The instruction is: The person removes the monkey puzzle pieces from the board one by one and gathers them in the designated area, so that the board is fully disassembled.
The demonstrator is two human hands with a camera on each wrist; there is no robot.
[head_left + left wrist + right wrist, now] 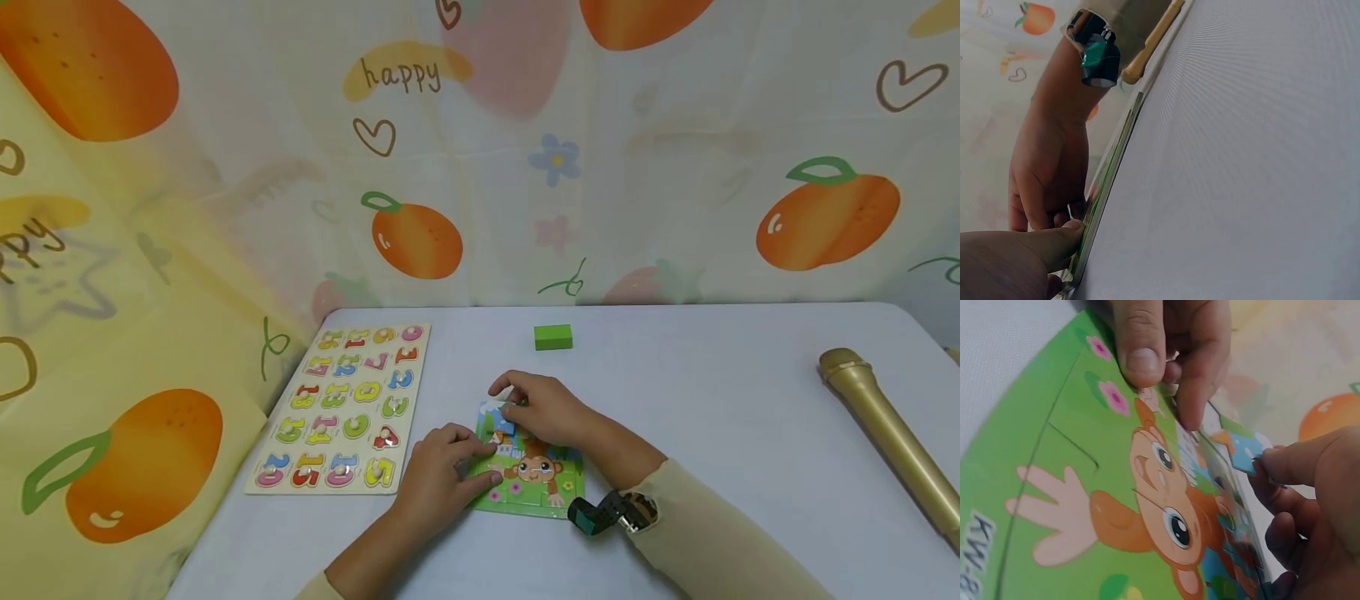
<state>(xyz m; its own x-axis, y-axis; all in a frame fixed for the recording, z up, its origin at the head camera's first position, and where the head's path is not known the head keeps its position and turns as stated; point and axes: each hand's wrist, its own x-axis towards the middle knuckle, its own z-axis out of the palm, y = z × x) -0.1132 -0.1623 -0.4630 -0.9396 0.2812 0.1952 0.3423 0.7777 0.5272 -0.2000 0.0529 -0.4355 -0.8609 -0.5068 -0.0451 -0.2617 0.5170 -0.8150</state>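
A flat jigsaw puzzle (528, 492) with a monkey picture lies on the white table, its lower edge toward me. Between the thumb and fingers of my right hand (551, 408), a blue puzzle piece (1244, 450) is pinched; in the right wrist view it stands tilted above the board's far part. My left hand (442, 467) rests at the puzzle's left side, its thumb and fingertips touching the picture surface. The left wrist view shows the left thumb (1063, 240) lying against the puzzle's thin edge.
A wooden number board (341, 408) with several coloured numerals lies to the left. Behind the puzzle sits a green block (553, 337). At the right lies a gold microphone (892, 442). A fruit-print cloth (637, 108) hangs behind the table.
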